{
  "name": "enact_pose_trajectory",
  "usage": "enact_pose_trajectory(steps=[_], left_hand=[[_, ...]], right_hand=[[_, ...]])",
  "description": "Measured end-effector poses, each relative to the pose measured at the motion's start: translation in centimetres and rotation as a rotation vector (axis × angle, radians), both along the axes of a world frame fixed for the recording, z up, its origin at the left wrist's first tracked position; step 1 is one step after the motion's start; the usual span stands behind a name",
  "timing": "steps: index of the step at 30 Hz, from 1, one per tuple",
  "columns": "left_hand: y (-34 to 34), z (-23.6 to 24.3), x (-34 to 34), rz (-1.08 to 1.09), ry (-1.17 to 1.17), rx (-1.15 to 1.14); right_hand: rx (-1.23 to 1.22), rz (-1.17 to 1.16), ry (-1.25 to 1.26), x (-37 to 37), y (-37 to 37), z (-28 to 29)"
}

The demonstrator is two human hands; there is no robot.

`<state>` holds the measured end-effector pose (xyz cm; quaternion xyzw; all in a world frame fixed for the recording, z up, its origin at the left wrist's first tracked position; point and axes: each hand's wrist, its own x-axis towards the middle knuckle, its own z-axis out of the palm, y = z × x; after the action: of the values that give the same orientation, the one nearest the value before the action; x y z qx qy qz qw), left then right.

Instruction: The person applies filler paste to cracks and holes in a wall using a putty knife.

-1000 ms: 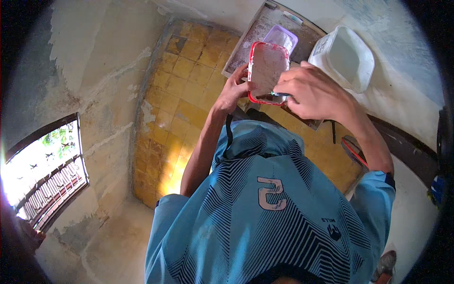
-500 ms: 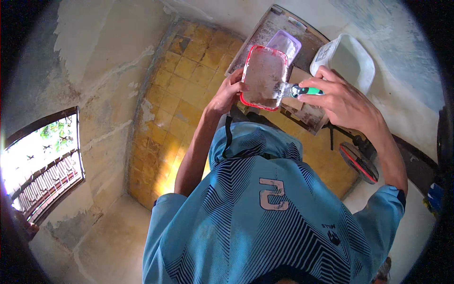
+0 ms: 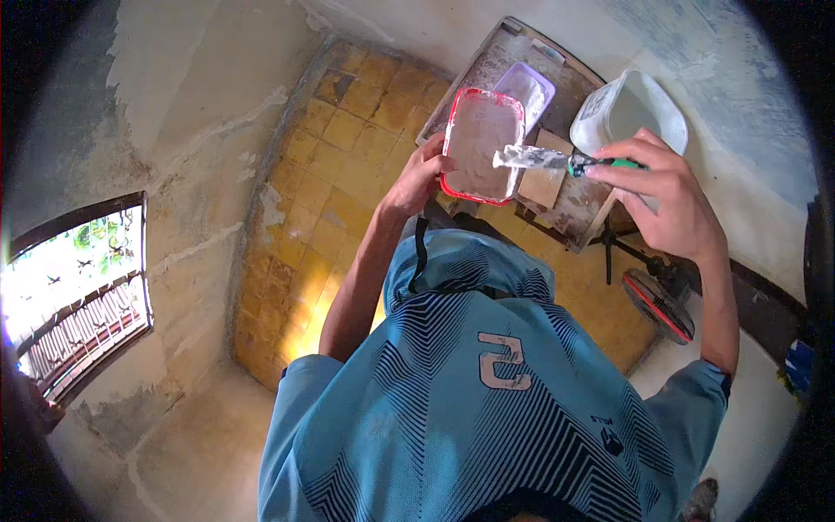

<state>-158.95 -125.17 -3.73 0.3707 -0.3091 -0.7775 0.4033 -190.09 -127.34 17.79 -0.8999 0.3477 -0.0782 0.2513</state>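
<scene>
My left hand (image 3: 422, 174) grips the left side of a red-rimmed plastic tub (image 3: 480, 143) with pale, smeared paste inside. My right hand (image 3: 652, 187) is closed on a putty knife (image 3: 541, 158) with a green and black handle. Its metal blade is coated in white paste, and its tip appears over the tub's right side. A purple container (image 3: 535, 83) with white residue lies just beyond the tub, and a light board piece (image 3: 544, 187) is to its right, both on a dusty wooden table (image 3: 496, 39).
A white bucket (image 3: 596, 122) stands by the wall at the table's right. A fan (image 3: 657, 304) with a red rim is below the table's right end. Yellow floor tiles (image 3: 339, 157) run beside it. A barred window (image 3: 74, 296) is in the left wall.
My right hand has moved right, turning the putty knife so its coated blade shows lying crosswise above the tub. The tub appears slightly lower and farther left in the picture.
</scene>
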Motion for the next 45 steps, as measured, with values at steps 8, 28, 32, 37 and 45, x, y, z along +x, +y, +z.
enact_pose_trajectory(steps=[8,28,32,37,45], left_hand=[[0.4,0.4,-0.6,0.026,-0.063,-0.016],[1.3,-1.6,-1.2,0.051,-0.165,-0.025],[1.1,-2.1,-1.9,0.070,-0.097,-0.026],[1.3,-0.5,-2.7,0.129,-0.177,-0.003],[1.3,-0.3,-2.5,0.128,-0.216,-0.007]], right_hand=[[0.527,-0.376,-0.311,0.2,-0.5,-5.7],[0.161,-0.511,-0.112,0.9,1.3,-0.3],[-0.016,-0.347,0.072,4.3,1.2,-1.2],[0.010,-0.193,0.182,6.1,3.3,-3.8],[0.070,-0.138,0.121,6.9,3.3,-5.5]])
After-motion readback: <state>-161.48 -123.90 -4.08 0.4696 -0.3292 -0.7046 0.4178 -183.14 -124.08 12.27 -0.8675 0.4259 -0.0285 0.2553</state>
